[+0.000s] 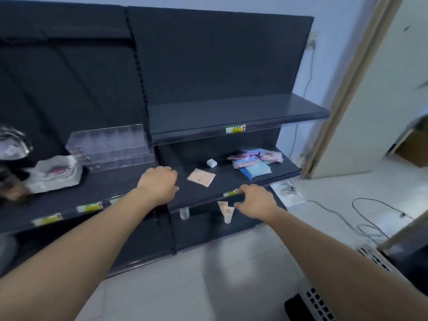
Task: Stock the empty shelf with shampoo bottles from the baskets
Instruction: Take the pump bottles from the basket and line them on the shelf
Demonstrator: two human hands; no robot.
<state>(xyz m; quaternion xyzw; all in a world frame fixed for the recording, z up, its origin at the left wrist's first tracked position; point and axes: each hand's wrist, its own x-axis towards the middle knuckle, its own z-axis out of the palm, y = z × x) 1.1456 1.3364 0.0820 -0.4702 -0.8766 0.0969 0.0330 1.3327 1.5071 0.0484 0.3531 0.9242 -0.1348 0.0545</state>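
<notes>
We reach both arms out toward a dark shelving unit. Our left hand (158,185) rests knuckles-up on the middle shelf (129,189), near the upright that divides the two bays, its fingers curled under so that we cannot tell whether anything is in it. Our right hand (254,200) closes over the front lip of the same shelf further right, fingers wrapped around the edge beside a yellow-green price label (230,193). The upper shelf (231,112) in the right bay is bare on top and carries one small label on its front edge. No shampoo bottles or baskets are in view where we look; a white perforated object (319,302) shows at the near right, but we cannot tell what it is. On the middle shelf, between our hands and farther back, lie a pink square packet (201,177) and a small white box (211,162), and to the far right sits a heap of pink and blue packets (254,161). To the left stand clear acrylic organiser trays (111,147), with a crumpled white wrapper (55,174) beside them. Beneath the shelf edge, near our right hand, a small clear bottle (184,213) and pale tubes (225,210) show on the lower level. Cables (370,216) trail over the white tiled floor (208,274) at the right.
</notes>
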